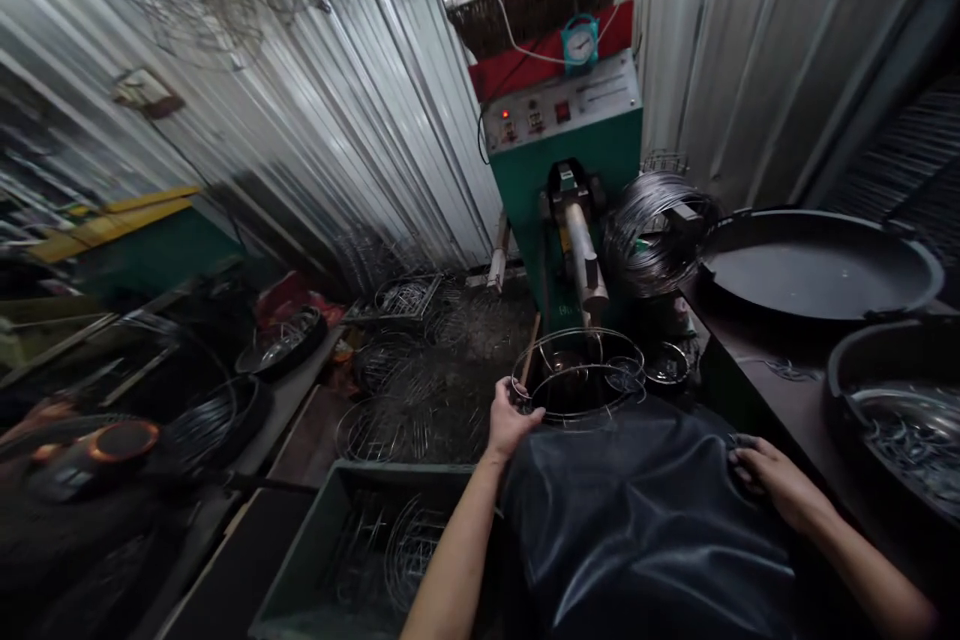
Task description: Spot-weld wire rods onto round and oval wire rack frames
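Observation:
A round wire frame (pixel 581 415) of thin metal rings is held up near the green welding machine (pixel 517 175). My left hand (pixel 511 417) pinches its left side with closed fingers. The machine's arm (pixel 585 260) stands just beyond the frame. My right hand (pixel 765 475) rests at the right edge of the black apron (pixel 645 510), its fingers curled; whether anything small is between them cannot be made out. The apron covers the lap below the wire frame.
A green bin (pixel 300 560) with wire pieces is at lower left. Wire rings lie on the floor. A wire coil (pixel 652 230) hangs beside the machine. Black pans (pixel 817 265) stand at right, one with metal hooks. A person's hand (pixel 41 417) shows at far left.

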`<action>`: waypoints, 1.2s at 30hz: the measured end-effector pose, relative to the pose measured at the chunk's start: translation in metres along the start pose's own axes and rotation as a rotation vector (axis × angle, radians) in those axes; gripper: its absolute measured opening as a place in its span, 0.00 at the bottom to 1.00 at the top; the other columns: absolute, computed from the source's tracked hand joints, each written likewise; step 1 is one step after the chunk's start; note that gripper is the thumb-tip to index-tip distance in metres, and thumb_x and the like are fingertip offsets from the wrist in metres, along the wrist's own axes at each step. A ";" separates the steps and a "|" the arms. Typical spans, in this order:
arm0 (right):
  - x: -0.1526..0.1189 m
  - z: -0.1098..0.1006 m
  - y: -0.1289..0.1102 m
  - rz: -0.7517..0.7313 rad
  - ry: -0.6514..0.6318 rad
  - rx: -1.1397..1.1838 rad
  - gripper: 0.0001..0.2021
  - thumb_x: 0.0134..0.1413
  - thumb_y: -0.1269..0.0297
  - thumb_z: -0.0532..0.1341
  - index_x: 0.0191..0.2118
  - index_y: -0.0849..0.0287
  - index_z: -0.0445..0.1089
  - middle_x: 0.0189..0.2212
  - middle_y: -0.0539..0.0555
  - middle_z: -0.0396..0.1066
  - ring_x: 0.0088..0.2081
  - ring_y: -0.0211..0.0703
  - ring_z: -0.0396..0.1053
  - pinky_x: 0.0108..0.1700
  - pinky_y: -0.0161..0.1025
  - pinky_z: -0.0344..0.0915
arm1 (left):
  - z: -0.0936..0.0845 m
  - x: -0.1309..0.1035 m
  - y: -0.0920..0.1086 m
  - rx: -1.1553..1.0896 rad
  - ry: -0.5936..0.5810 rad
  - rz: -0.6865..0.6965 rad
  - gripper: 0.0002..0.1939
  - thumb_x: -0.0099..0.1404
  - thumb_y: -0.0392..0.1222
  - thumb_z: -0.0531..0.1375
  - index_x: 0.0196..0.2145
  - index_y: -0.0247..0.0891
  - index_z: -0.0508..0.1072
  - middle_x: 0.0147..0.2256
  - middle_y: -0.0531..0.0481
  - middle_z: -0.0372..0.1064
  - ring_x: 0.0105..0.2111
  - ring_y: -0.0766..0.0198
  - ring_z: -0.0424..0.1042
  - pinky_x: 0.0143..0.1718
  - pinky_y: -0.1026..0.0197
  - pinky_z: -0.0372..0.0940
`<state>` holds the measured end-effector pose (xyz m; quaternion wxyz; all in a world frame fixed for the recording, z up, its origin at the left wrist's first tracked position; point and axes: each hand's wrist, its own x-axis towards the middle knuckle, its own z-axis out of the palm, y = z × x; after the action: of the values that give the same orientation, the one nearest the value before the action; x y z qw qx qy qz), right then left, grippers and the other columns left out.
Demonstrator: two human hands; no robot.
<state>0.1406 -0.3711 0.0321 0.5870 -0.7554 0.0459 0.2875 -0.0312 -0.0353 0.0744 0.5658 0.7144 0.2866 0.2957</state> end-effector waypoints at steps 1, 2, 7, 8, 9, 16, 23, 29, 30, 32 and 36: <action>0.001 0.000 0.001 0.017 -0.007 0.025 0.05 0.40 0.67 0.54 0.29 0.55 0.59 0.15 0.47 0.56 0.15 0.34 0.53 0.16 0.31 0.49 | 0.002 0.008 0.000 0.053 -0.001 0.049 0.31 0.39 0.33 0.67 0.42 0.38 0.60 0.35 0.51 0.64 0.35 0.65 0.67 0.39 0.63 0.63; 0.002 0.000 0.002 0.035 -0.015 0.060 0.05 0.39 0.67 0.55 0.28 0.55 0.59 0.14 0.47 0.56 0.15 0.34 0.53 0.16 0.30 0.49 | 0.005 0.015 -0.001 0.103 0.000 0.096 0.30 0.40 0.32 0.67 0.42 0.38 0.60 0.35 0.51 0.64 0.35 0.65 0.67 0.39 0.62 0.63; 0.004 -0.001 0.005 0.044 -0.020 0.056 0.03 0.41 0.65 0.55 0.25 0.56 0.59 0.13 0.46 0.56 0.14 0.32 0.52 0.15 0.29 0.46 | 0.013 0.039 -0.014 0.232 0.017 0.194 0.28 0.43 0.30 0.65 0.42 0.37 0.59 0.35 0.50 0.63 0.37 0.62 0.67 0.41 0.60 0.63; 0.004 -0.001 0.005 0.041 -0.029 0.053 0.04 0.42 0.64 0.56 0.24 0.56 0.58 0.13 0.46 0.55 0.14 0.32 0.51 0.15 0.29 0.46 | 0.014 0.041 -0.017 0.232 0.014 0.193 0.29 0.42 0.31 0.65 0.41 0.38 0.59 0.34 0.50 0.63 0.37 0.62 0.68 0.41 0.60 0.63; 0.003 0.000 0.005 0.038 -0.035 0.054 0.05 0.43 0.63 0.56 0.24 0.57 0.58 0.12 0.45 0.54 0.14 0.31 0.51 0.15 0.29 0.46 | 0.015 0.042 -0.022 0.229 0.012 0.187 0.29 0.42 0.32 0.66 0.41 0.38 0.59 0.34 0.50 0.63 0.36 0.62 0.68 0.41 0.60 0.63; -0.001 0.006 0.006 0.045 -0.006 0.094 0.07 0.49 0.63 0.55 0.25 0.59 0.57 0.13 0.43 0.54 0.14 0.27 0.49 0.15 0.25 0.43 | 0.018 0.040 -0.059 0.060 0.098 0.083 0.30 0.38 0.40 0.69 0.38 0.39 0.60 0.32 0.53 0.63 0.33 0.65 0.68 0.38 0.61 0.64; 0.003 0.010 0.009 0.084 0.065 0.115 0.03 0.45 0.69 0.56 0.27 0.59 0.59 0.17 0.43 0.60 0.13 0.27 0.53 0.13 0.25 0.43 | 0.027 0.042 -0.081 -0.149 0.087 -0.103 0.33 0.34 0.44 0.71 0.37 0.39 0.58 0.28 0.55 0.63 0.28 0.66 0.69 0.35 0.58 0.66; 0.001 0.012 0.009 0.074 0.103 0.094 0.04 0.44 0.73 0.53 0.29 0.59 0.59 0.16 0.43 0.60 0.13 0.28 0.53 0.15 0.26 0.44 | 0.035 0.039 -0.081 -0.183 0.130 -0.111 0.33 0.34 0.44 0.71 0.36 0.39 0.59 0.26 0.57 0.63 0.27 0.65 0.69 0.33 0.57 0.67; 0.001 0.011 0.009 0.078 0.094 0.083 0.04 0.44 0.73 0.53 0.29 0.58 0.59 0.15 0.43 0.60 0.14 0.28 0.53 0.15 0.26 0.44 | 0.035 0.037 -0.078 -0.188 0.146 -0.118 0.33 0.34 0.44 0.71 0.36 0.39 0.59 0.26 0.57 0.63 0.27 0.65 0.69 0.33 0.57 0.67; 0.001 0.008 0.012 0.079 0.071 0.049 0.02 0.45 0.71 0.53 0.29 0.58 0.59 0.14 0.43 0.58 0.14 0.28 0.53 0.15 0.26 0.45 | 0.036 0.031 -0.071 -0.194 0.159 -0.143 0.33 0.33 0.44 0.71 0.35 0.39 0.59 0.26 0.57 0.62 0.27 0.66 0.69 0.34 0.58 0.66; 0.010 0.003 0.018 0.039 0.026 0.013 0.06 0.47 0.64 0.56 0.26 0.58 0.58 0.13 0.43 0.55 0.14 0.29 0.52 0.16 0.27 0.46 | 0.041 0.017 -0.064 -0.237 0.133 -0.200 0.30 0.36 0.41 0.71 0.35 0.39 0.60 0.26 0.56 0.62 0.27 0.67 0.67 0.33 0.61 0.64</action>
<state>0.1403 -0.3710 0.0113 0.5856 -0.7542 0.0701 0.2887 0.0058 -0.0367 0.0056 0.6524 0.5893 0.3565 0.3163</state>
